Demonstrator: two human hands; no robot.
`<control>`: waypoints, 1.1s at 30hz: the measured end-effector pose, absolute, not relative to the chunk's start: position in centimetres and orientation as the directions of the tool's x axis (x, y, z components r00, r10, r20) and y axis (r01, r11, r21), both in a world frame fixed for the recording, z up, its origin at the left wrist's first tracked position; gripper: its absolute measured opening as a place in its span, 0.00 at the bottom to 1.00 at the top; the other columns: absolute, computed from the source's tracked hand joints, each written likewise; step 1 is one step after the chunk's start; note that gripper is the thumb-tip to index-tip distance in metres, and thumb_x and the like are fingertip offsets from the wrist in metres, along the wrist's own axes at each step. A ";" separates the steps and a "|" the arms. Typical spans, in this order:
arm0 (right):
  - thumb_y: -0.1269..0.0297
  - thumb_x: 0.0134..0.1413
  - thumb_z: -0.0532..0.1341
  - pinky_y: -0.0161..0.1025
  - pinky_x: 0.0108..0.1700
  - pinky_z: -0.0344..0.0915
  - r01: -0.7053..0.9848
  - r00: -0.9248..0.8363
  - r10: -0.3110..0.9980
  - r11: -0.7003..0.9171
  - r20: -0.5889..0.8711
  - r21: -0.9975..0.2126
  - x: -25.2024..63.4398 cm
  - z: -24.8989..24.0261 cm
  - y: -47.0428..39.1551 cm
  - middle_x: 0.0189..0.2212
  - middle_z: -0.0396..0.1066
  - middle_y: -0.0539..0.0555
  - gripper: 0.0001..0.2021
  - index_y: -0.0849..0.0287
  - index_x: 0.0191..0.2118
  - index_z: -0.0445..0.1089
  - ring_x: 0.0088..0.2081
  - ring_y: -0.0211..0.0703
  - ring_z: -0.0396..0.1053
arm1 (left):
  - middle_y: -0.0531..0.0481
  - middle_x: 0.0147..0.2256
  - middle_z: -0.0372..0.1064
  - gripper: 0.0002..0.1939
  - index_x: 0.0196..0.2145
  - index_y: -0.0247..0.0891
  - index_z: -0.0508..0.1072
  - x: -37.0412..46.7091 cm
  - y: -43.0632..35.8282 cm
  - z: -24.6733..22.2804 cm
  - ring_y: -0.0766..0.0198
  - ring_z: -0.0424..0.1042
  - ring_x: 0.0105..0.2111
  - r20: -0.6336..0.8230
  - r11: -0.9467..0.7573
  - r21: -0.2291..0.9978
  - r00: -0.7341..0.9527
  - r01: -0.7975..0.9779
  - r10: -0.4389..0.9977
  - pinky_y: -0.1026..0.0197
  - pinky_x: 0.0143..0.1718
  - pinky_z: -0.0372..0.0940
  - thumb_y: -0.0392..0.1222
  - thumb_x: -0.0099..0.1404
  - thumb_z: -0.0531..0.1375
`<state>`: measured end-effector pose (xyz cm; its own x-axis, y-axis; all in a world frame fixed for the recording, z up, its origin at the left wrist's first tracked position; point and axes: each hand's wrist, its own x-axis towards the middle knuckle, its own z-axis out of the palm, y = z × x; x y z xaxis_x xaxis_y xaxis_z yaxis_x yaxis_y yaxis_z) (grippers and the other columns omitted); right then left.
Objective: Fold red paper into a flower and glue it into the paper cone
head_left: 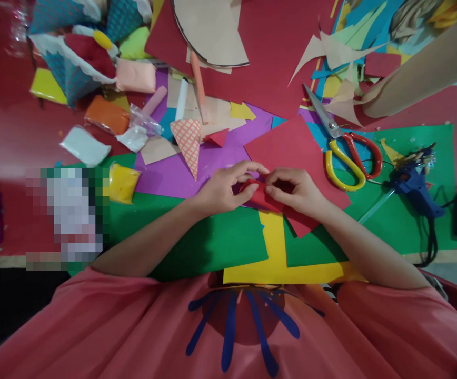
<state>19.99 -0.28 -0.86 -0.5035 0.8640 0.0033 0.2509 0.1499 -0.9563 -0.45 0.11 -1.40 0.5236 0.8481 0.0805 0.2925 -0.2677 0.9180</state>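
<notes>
Orange packet [107, 114] just beside a blue-patterned cone [69, 79]

A red table [3, 126] was seen from above, much of its top hidden by coloured paper. Along its near edge, green sheets [220, 237] were spread, with a yellow sheet [295, 273] left showing between and below them. Beyond these, a purple sheet [157, 178] was laid, and farther back a dark red sheet [268, 58]. At left, directly on the red surface, a white packet [86, 146] and an orange packet [106, 115] were set close together.
</notes>
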 end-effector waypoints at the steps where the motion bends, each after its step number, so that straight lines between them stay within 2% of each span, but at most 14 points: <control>1: 0.67 0.54 0.60 0.35 0.33 0.60 0.242 -0.520 0.854 0.170 0.021 -0.955 19.9 -0.8 -0.4 0.25 0.68 0.49 0.06 0.59 0.27 0.67 0.28 0.34 0.63 | 0.53 0.37 0.76 0.15 0.46 0.38 0.71 -0.4 0.1 -1.4 0.74 0.73 0.27 0.074 -0.267 0.919 0.537 0.291 0.840 0.72 0.28 0.64 0.35 0.61 0.57; 4: 0.68 0.55 0.59 0.33 0.31 0.58 0.220 -0.551 0.834 0.174 0.025 -0.960 19.8 -0.7 -0.5 0.23 0.64 0.47 0.07 0.59 0.26 0.65 0.26 0.33 0.60 | 0.53 0.36 0.75 0.15 0.46 0.39 0.70 -0.3 0.0 -1.4 0.76 0.70 0.24 0.066 -0.234 0.931 0.501 0.281 0.863 0.72 0.26 0.62 0.36 0.59 0.59; 8: 0.63 0.56 0.61 0.33 0.28 0.55 0.198 -0.466 0.883 0.044 -0.054 -0.979 19.7 -0.7 -0.7 0.21 0.61 0.46 0.11 0.59 0.25 0.64 0.24 0.32 0.56 | 0.49 0.43 0.74 0.18 0.47 0.39 0.69 0.1 0.1 -1.6 0.74 0.72 0.29 -0.001 -0.077 0.972 0.329 0.222 0.944 0.71 0.29 0.65 0.43 0.59 0.63; 10: 0.60 0.55 0.62 0.33 0.27 0.54 0.159 -0.365 0.928 -0.017 -0.075 -0.987 19.7 -0.9 -0.7 0.21 0.61 0.45 0.12 0.58 0.25 0.64 0.24 0.32 0.56 | 0.49 0.38 0.75 0.21 0.46 0.38 0.70 0.2 0.2 -1.8 0.70 0.74 0.31 -0.061 0.003 0.986 0.336 0.170 0.940 0.70 0.30 0.67 0.50 0.58 0.64; 13: 0.55 0.52 0.65 0.34 0.28 0.56 0.108 -0.240 0.967 -0.062 -0.087 -0.992 19.5 -1.1 -0.7 0.21 0.62 0.46 0.14 0.58 0.24 0.64 0.24 0.32 0.57 | 0.50 0.30 0.75 0.20 0.35 0.35 0.74 0.4 0.3 -1.9 0.66 0.73 0.30 -0.115 0.062 0.988 0.410 0.141 0.905 0.66 0.30 0.69 0.56 0.56 0.65; 16: 0.52 0.50 0.67 0.34 0.28 0.57 0.076 -0.213 0.971 -0.093 -0.107 -0.993 19.5 -1.1 -0.6 0.20 0.63 0.46 0.16 0.58 0.24 0.65 0.24 0.32 0.58 | 0.52 0.23 0.70 0.18 0.25 0.35 0.71 0.5 0.4 -1.8 0.69 0.68 0.25 -0.148 0.083 0.981 0.399 0.176 0.905 0.67 0.25 0.64 0.55 0.57 0.64; 21: 0.53 0.50 0.67 0.34 0.29 0.59 0.060 -0.243 0.964 -0.093 -0.105 -0.994 19.7 -1.2 -0.4 0.20 0.64 0.46 0.16 0.58 0.24 0.65 0.23 0.33 0.60 | 0.57 0.20 0.62 0.17 0.22 0.36 0.67 0.5 0.7 -1.4 0.74 0.60 0.20 -0.106 0.050 0.985 0.351 0.165 0.930 0.69 0.21 0.57 0.50 0.58 0.63; 28: 0.51 0.50 0.67 0.34 0.29 0.57 0.051 -0.289 0.950 -0.111 -0.121 -0.993 19.8 -1.2 -0.3 0.20 0.64 0.46 0.18 0.58 0.24 0.64 0.24 0.32 0.59 | 0.56 0.18 0.66 0.17 0.21 0.36 0.66 0.5 0.7 -1.4 0.73 0.64 0.18 -0.139 0.092 0.985 0.345 0.148 0.928 0.69 0.20 0.59 0.49 0.58 0.64; 33: 0.52 0.50 0.67 0.34 0.28 0.56 0.035 -0.311 0.942 -0.123 -0.128 -0.992 19.9 -1.4 -0.3 0.21 0.63 0.45 0.17 0.58 0.25 0.64 0.24 0.32 0.59 | 0.56 0.18 0.65 0.18 0.21 0.36 0.67 0.4 0.7 -1.5 0.74 0.63 0.18 -0.059 0.004 0.986 0.329 0.167 0.942 0.69 0.20 0.60 0.51 0.60 0.63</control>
